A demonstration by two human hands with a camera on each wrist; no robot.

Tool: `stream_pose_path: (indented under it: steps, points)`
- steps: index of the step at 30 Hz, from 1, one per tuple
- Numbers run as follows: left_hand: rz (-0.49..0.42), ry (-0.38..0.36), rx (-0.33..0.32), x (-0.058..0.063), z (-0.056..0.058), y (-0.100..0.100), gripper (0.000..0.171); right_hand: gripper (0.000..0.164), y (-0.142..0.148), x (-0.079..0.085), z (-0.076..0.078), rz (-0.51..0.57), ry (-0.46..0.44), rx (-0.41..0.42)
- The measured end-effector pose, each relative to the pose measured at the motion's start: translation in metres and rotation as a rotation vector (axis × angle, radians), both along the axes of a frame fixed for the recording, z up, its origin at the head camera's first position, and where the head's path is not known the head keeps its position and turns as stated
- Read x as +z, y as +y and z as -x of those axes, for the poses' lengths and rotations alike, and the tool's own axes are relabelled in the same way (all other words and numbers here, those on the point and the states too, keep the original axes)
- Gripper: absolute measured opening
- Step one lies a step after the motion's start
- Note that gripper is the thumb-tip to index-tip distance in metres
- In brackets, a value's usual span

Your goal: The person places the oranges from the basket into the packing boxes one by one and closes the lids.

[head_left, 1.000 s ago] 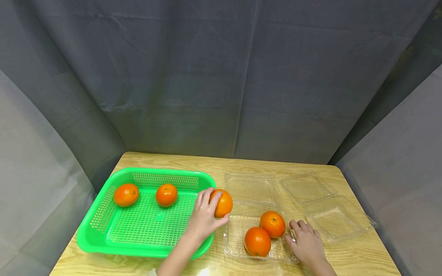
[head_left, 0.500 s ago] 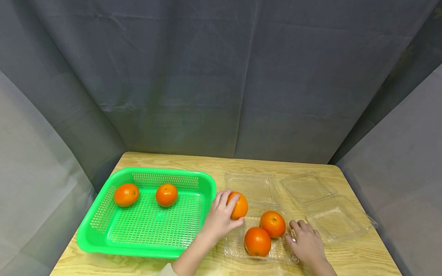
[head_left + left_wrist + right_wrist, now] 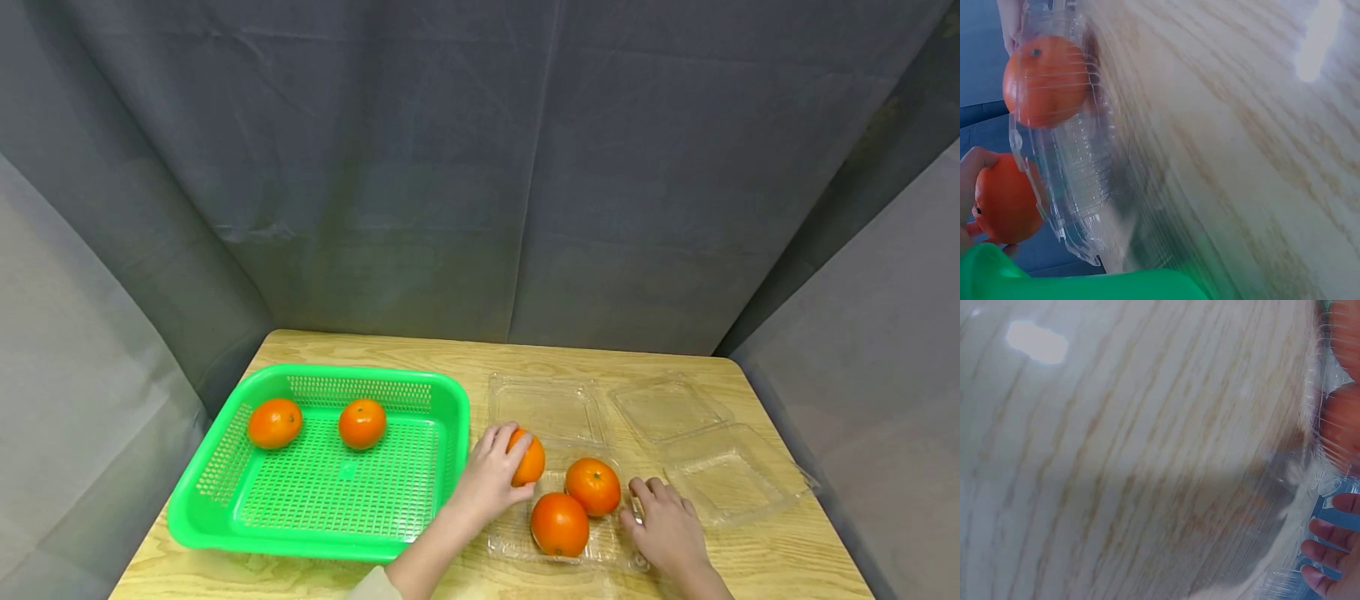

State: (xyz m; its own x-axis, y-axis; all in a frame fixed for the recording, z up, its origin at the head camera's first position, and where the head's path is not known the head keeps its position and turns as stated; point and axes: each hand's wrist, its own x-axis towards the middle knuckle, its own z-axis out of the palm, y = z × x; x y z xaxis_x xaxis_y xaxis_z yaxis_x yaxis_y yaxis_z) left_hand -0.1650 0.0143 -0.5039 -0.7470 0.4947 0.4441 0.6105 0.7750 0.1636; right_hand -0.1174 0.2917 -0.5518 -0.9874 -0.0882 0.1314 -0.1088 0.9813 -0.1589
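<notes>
The held orange (image 3: 529, 462) is in the left hand (image 3: 491, 477), at the back left part of a clear box (image 3: 513, 533). I cannot tell if it touches the box. The left fingers curl round the fruit, with the thumb on the near side. To do this bit well, I think the hand should hold it snug but soft, let it down slowly, and not bump the 2 oranges (image 3: 560, 525) in the box. The right hand (image 3: 663, 529) has loose fingers, a bit apart, just beside the box's right edge. The held orange looks almost round, so I see no clear long axis. In the left wrist view, a dark spot (image 3: 977, 211) on its skin faces that view's left edge, near the fingers.
</notes>
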Motion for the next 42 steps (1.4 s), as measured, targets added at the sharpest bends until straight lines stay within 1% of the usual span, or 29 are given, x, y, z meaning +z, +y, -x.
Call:
stream_pose_path:
  steps: [8,18,26,35,42]
  points:
    - [0.037,-0.054,-0.017,-0.008,-0.001,0.005,0.063,0.032,-0.001,0.002,0.000,-0.003,-0.010,0.003]
    - [0.101,-0.133,-0.018,-0.012,-0.003,0.009,0.064,0.033,-0.001,0.002,0.000,0.000,-0.012,-0.003]
    - [0.157,-0.188,-0.009,-0.012,-0.005,0.013,0.063,0.032,0.000,0.001,0.000,0.000,-0.010,-0.002]
    - [0.190,-0.209,-0.012,-0.015,-0.006,0.016,0.063,0.034,0.000,-0.001,0.001,0.000,-0.020,0.001]
    - [0.200,-0.215,-0.011,-0.019,-0.006,0.017,0.065,0.035,0.001,-0.001,0.001,0.000,-0.024,0.000]
